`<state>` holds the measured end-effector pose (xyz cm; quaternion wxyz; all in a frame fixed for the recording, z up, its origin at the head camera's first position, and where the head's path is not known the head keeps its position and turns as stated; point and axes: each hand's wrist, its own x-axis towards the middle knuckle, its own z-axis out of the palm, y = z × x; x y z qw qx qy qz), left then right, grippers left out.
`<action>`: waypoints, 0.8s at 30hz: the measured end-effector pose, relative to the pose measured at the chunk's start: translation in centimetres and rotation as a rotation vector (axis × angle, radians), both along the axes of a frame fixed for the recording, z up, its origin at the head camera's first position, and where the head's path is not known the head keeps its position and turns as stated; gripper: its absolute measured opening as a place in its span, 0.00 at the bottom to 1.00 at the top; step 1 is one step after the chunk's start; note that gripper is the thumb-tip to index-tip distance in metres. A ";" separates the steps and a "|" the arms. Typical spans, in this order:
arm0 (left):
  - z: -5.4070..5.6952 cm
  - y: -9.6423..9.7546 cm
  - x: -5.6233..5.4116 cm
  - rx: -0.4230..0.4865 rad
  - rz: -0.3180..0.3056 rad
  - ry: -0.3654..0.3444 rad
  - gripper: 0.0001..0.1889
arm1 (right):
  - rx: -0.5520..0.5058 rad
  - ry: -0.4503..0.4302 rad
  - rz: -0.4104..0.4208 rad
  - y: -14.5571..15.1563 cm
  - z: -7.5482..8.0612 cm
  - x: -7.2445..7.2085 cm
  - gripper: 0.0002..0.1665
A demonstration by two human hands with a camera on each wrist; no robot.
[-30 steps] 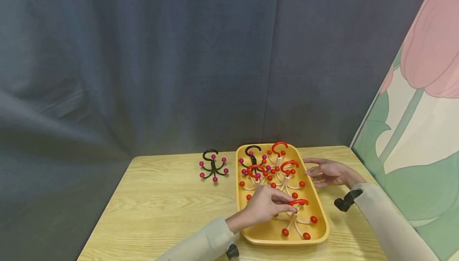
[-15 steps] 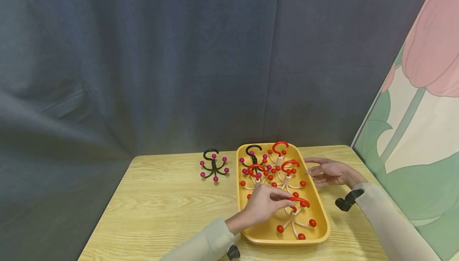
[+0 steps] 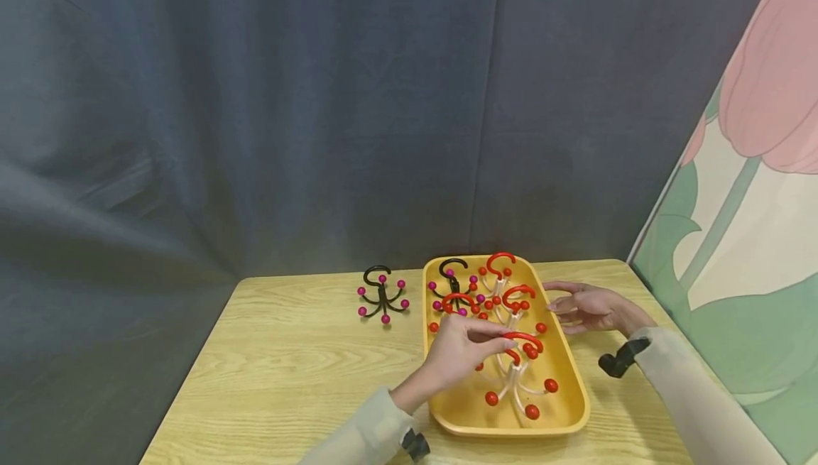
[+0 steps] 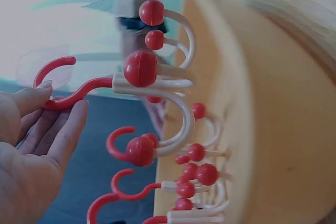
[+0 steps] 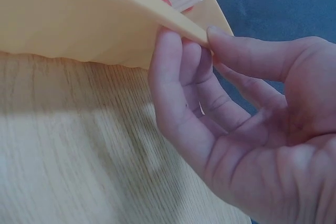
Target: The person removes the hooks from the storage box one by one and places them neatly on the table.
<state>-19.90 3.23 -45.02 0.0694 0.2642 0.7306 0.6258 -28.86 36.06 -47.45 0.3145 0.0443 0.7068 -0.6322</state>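
My left hand pinches the red hook top of a multi-arm hanger with thumb and fingertips. Its white arms curve outward and end in red balls; in the left wrist view, the hanger's red top passes between thumb and fingers. It is held over the near half of a yellow tray. At the tray's right side, my right hand grips the rim. Seen from the right wrist, the thumb lies at the tray edge and the fingers curl against the outer wall.
Other red-and-white hangers fill the tray's far half, beside a black hanger with magenta balls. A similar black hanger lies on the wooden table left of the tray. A dark curtain hangs behind.
My left hand has raised the red-and-white hanger slightly and shifted it away from me and to the left over the tray. The right hand stays at the rim.
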 end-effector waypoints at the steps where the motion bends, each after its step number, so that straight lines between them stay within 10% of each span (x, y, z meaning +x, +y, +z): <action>1: 0.2 -0.2 -0.1 0.017 0.002 -0.003 0.11 | -0.001 0.000 0.003 0.0 0.0 0.0 0.46; 24: 3.3 -6.8 -2.6 0.066 0.238 0.038 0.13 | 0.020 -0.009 -0.025 -0.5 0.4 -0.1 0.45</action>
